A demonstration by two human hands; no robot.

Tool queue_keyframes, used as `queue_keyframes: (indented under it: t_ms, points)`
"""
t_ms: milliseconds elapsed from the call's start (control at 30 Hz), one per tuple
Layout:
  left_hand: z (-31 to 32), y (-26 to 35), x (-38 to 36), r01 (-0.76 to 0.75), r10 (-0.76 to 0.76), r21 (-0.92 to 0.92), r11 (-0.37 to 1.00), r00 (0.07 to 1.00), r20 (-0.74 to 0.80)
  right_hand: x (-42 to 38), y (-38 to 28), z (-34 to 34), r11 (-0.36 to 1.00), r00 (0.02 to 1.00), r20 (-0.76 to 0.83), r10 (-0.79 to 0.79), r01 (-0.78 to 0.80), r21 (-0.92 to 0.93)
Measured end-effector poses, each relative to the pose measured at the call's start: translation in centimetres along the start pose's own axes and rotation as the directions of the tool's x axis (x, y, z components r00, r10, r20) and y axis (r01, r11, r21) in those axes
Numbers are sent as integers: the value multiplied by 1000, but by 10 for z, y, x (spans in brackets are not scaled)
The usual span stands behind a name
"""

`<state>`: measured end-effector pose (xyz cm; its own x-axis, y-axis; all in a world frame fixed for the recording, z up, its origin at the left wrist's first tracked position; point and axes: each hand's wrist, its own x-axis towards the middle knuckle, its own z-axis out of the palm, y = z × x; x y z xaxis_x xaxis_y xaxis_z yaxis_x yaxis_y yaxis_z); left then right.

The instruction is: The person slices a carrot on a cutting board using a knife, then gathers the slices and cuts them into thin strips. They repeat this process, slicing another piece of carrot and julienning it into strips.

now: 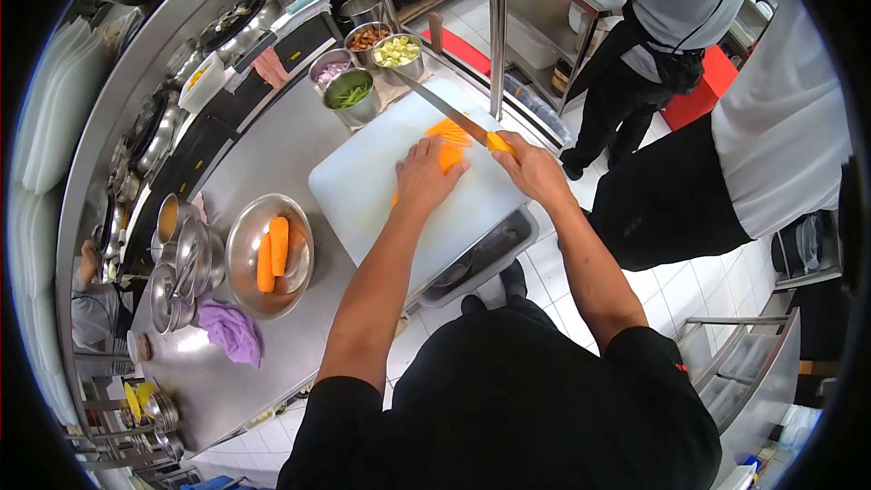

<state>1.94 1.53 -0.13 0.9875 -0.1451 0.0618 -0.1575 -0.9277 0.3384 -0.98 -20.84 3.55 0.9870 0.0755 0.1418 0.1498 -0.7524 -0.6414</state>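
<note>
On a white cutting board (354, 172), my left hand (426, 174) rests with its fingers bent over an orange carrot piece (451, 158), pressing it down. Thin carrot strips (446, 132) lie just beyond the fingertips. My right hand (533, 171) is wrapped around the yellow handle of a large kitchen knife (445, 111). Its long blade points away to the upper left, above the board and beside the strips. A bit of carrot shows under my left wrist; the rest of it is hidden.
Left of the board, a steel bowl (238, 259) holds two peeled carrots (279, 247). Metal pots of cut vegetables (396, 52) stand past the board's far corner. A purple cloth (229, 331) lies nearer me. Two people (780, 145) stand at right, one by another board. A grey bin (517, 234) sits below.
</note>
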Motion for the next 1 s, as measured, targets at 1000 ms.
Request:
queue_keyframes:
  t_ms: [1000]
  points:
    - [-18,-34,-21,-48,79,-124,991,963,259,15,18,-6,956,930,348,-119,202,-212]
